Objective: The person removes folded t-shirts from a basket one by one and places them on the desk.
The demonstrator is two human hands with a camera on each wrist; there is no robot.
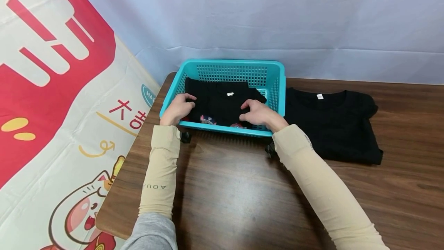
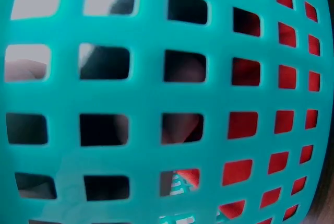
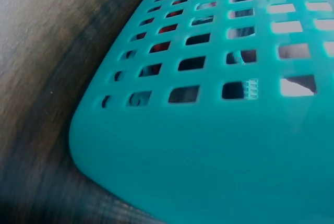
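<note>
A black T-shirt (image 1: pixel 222 101) with a white neck label and a colourful print lies in a turquoise basket (image 1: pixel 225 127). My left hand (image 1: pixel 178 108) reaches over the basket's front left corner, its fingers resting at the shirt's left edge. Over the right part of the same shirt is my right hand (image 1: pixel 258 112), thumb and forefinger apart. Through the holes of the basket wall (image 2: pixel 146 98), the left wrist view gives glimpses of fingers, dark cloth and red cloth. In the right wrist view the basket side (image 3: pixel 198 140) hides most of the right hand.
Right of the basket, another black T-shirt (image 1: pixel 333 122) lies on the brown wooden table (image 1: pixel 229 188), partly behind the right forearm. A pale cloth backdrop (image 1: pixel 277 18) hangs behind the table. Along the left side stands a printed red and white banner (image 1: pixel 62 126).
</note>
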